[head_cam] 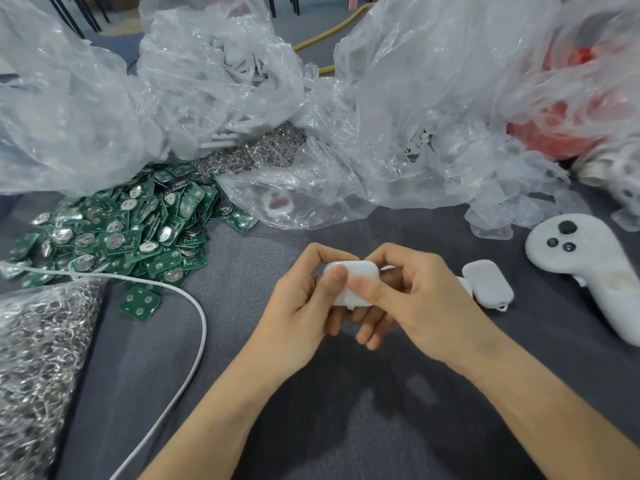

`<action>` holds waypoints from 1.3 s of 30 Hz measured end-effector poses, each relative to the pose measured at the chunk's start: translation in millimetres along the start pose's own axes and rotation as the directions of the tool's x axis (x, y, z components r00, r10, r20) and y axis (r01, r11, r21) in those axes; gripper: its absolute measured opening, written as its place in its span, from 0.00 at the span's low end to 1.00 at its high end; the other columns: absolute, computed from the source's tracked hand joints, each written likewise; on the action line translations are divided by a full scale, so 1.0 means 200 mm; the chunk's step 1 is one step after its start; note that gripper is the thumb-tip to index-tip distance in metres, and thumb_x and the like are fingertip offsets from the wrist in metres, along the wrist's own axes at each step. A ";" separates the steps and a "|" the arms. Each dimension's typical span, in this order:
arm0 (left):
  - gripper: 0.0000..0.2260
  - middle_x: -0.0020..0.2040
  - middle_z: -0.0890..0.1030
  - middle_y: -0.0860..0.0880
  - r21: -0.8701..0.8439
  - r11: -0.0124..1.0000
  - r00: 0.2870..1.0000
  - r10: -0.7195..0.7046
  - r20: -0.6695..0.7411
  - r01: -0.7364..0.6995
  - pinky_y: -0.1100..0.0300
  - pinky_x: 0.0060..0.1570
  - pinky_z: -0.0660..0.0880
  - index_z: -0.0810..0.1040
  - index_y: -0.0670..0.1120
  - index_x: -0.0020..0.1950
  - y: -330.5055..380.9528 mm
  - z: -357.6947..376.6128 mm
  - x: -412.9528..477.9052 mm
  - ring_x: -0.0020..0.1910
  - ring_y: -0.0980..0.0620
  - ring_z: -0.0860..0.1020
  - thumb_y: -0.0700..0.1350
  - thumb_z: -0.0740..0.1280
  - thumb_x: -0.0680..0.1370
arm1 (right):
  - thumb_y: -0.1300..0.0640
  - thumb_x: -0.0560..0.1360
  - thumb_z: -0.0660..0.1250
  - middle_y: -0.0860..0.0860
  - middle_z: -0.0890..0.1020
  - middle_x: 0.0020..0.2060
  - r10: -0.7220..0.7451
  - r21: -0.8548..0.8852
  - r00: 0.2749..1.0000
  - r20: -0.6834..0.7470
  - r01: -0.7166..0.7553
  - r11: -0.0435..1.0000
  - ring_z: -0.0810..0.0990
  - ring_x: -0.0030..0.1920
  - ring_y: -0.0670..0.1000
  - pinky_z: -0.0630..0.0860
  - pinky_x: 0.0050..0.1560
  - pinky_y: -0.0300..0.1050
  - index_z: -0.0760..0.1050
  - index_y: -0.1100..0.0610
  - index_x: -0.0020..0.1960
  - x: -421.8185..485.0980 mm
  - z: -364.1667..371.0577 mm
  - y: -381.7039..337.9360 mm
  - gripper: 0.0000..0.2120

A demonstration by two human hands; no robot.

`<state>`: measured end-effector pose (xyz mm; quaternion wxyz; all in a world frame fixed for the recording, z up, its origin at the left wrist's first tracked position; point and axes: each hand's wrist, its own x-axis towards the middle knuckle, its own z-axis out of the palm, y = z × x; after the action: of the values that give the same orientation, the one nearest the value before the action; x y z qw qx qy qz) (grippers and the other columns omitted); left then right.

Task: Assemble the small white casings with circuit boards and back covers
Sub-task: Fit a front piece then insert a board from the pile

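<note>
Both hands meet at the centre of the frame, apparently held a little off the grey surface [249, 265], so the thumbs can bear down from above while the fingers back the piece from below. The left hand [301, 299] and the right hand [412, 299] each have a grip pinching the white casing [360, 270], thumbs on its top face, which looks like pressing a cover home. The pile of green circuit boards [114, 233] lies at middle left, within easy reach for the next unit. A closed casing [487, 285] rests at middle right, set apart, probably as finished work, near a white controller [581, 268]
</note>
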<state>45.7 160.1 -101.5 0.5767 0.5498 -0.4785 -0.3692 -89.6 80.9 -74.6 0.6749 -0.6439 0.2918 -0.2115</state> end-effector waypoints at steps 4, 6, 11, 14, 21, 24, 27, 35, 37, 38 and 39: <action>0.08 0.28 0.76 0.51 -0.030 0.999 0.999 0.017 -0.027 -0.018 0.68 0.23 0.66 0.75 0.45 0.50 0.00 0.00 0.00 0.23 0.57 0.70 0.46 0.58 0.80 | 0.55 0.75 0.67 0.54 0.81 0.28 -0.056 -0.036 0.998 -0.029 0.054 0.998 0.81 0.26 0.57 0.77 0.25 0.45 0.73 0.60 0.45 0.00 0.02 0.02 0.07; 0.09 0.29 0.77 0.49 -0.073 0.997 0.999 0.008 -0.047 -0.011 0.65 0.23 0.67 0.74 0.45 0.47 -0.01 0.00 0.00 0.24 0.53 0.72 0.47 0.58 0.80 | 0.55 0.75 0.68 0.55 0.82 0.29 -0.107 -0.078 0.993 -0.040 0.104 0.992 0.81 0.26 0.55 0.76 0.26 0.44 0.75 0.58 0.45 0.00 0.02 0.03 0.06; 0.13 0.32 0.78 0.46 -0.106 0.994 0.999 -0.041 -0.017 0.039 0.59 0.27 0.72 0.70 0.42 0.39 -0.01 -0.01 0.02 0.28 0.48 0.75 0.50 0.58 0.78 | 0.47 0.67 0.73 0.53 0.81 0.29 -0.167 -0.057 0.980 -0.103 0.162 0.985 0.75 0.25 0.47 0.71 0.25 0.38 0.79 0.55 0.44 0.00 0.01 0.01 0.13; 0.16 0.29 0.75 0.49 -0.102 0.995 0.999 -0.018 0.039 0.022 0.64 0.26 0.67 0.71 0.39 0.38 0.00 -0.02 0.01 0.24 0.53 0.70 0.50 0.57 0.78 | 0.49 0.67 0.72 0.52 0.80 0.28 -0.153 0.018 0.981 -0.118 0.156 0.988 0.74 0.25 0.46 0.70 0.25 0.36 0.79 0.57 0.42 0.00 0.01 0.00 0.11; 0.19 0.25 0.67 0.56 0.001 1.000 1.000 0.016 0.007 -0.016 0.72 0.26 0.59 0.72 0.36 0.36 0.00 -0.03 0.01 0.22 0.61 0.62 0.49 0.60 0.80 | 0.48 0.69 0.68 0.55 0.80 0.30 -0.094 0.006 0.992 -0.089 0.095 0.995 0.73 0.25 0.46 0.70 0.25 0.38 0.78 0.61 0.44 0.00 0.01 0.00 0.15; 0.15 0.24 0.67 0.54 0.228 0.967 0.989 0.128 -0.070 -0.109 0.69 0.26 0.60 0.72 0.51 0.35 -0.02 -0.03 0.01 0.23 0.61 0.64 0.54 0.59 0.79 | 0.48 0.67 0.69 0.54 0.80 0.29 -0.053 0.091 0.988 -0.142 0.066 0.994 0.73 0.24 0.48 0.69 0.24 0.38 0.79 0.61 0.46 0.01 0.02 0.00 0.17; 0.10 0.32 0.70 0.54 0.615 0.753 0.929 0.361 -0.085 -0.236 0.69 0.32 0.65 0.82 0.51 0.48 -0.05 -0.04 0.01 0.29 0.59 0.68 0.50 0.61 0.80 | 0.46 0.63 0.71 0.55 0.81 0.32 -0.019 0.208 0.987 -0.161 0.053 0.977 0.78 0.27 0.51 0.75 0.28 0.39 0.79 0.60 0.49 0.01 0.04 0.01 0.21; 0.15 0.50 0.77 0.50 0.276 0.945 0.952 0.234 -0.195 -0.176 0.62 0.40 0.78 0.74 0.54 0.65 -0.02 0.02 0.00 0.43 0.54 0.80 0.49 0.66 0.78 | 0.66 0.74 0.68 0.51 0.84 0.40 -0.161 -0.024 0.963 -0.217 0.160 0.987 0.83 0.35 0.48 0.77 0.36 0.37 0.77 0.54 0.55 0.01 0.00 0.00 0.12; 0.13 0.46 0.81 0.48 0.112 0.990 0.974 0.103 -0.203 -0.081 0.62 0.35 0.77 0.77 0.52 0.61 -0.01 0.02 0.00 0.38 0.53 0.81 0.46 0.66 0.77 | 0.64 0.73 0.70 0.50 0.84 0.38 -0.175 -0.091 0.965 -0.196 0.160 0.983 0.82 0.35 0.45 0.75 0.36 0.34 0.77 0.54 0.53 0.00 0.00 0.00 0.10; 0.11 0.44 0.82 0.47 0.073 0.996 0.979 0.069 -0.193 -0.056 0.63 0.34 0.77 0.78 0.49 0.59 0.00 0.02 0.00 0.36 0.54 0.81 0.44 0.66 0.76 | 0.63 0.73 0.70 0.49 0.84 0.38 -0.182 -0.115 0.967 -0.180 0.163 0.980 0.82 0.36 0.45 0.74 0.36 0.34 0.77 0.53 0.52 0.00 0.00 0.00 0.10; 0.10 0.43 0.83 0.48 0.045 0.998 0.983 0.050 -0.178 -0.042 0.63 0.33 0.77 0.79 0.47 0.57 0.00 0.02 0.01 0.36 0.54 0.81 0.43 0.66 0.76 | 0.62 0.73 0.70 0.50 0.84 0.38 -0.186 -0.123 0.968 -0.169 0.167 0.978 0.82 0.36 0.45 0.74 0.36 0.34 0.78 0.53 0.52 0.00 0.00 0.00 0.10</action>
<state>41.9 157.8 -102.3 0.6143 0.5812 -0.4448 -0.2949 -89.0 81.7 -75.1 0.5884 -0.6812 0.3040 -0.3121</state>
